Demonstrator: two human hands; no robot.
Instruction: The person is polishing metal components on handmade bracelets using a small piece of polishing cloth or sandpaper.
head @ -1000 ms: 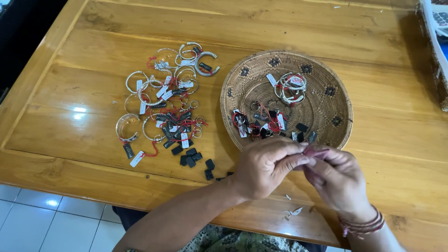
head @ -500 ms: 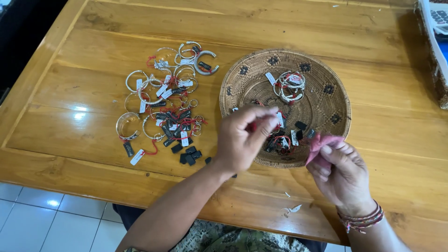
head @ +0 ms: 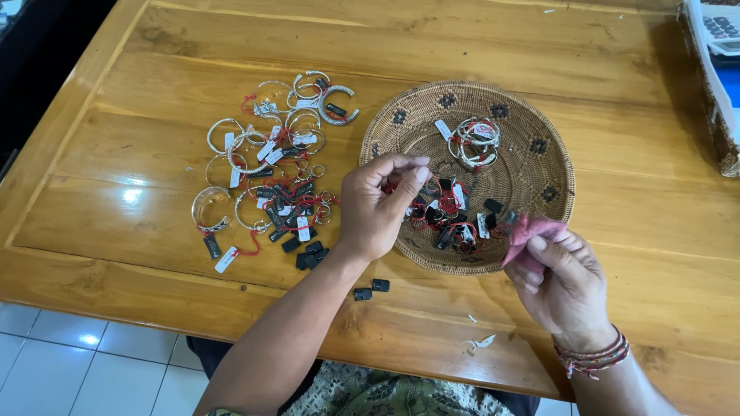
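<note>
My left hand hovers over the left rim of a round woven basket, thumb and fingertips pinched together; whether a small item sits between them cannot be told. My right hand is at the basket's near right edge and holds a small pink cloth. Inside the basket lie several rings with red strings and black and white tags and a few silver bangles.
A spread of silver bangles, rings and tags lies on the wooden table left of the basket. Two loose black tags sit near the front edge. A woven box stands at the far right.
My left hand left my right hand and reached up-left to the basket's rings. The right hand stayed near the basket edge with the pink cloth.
</note>
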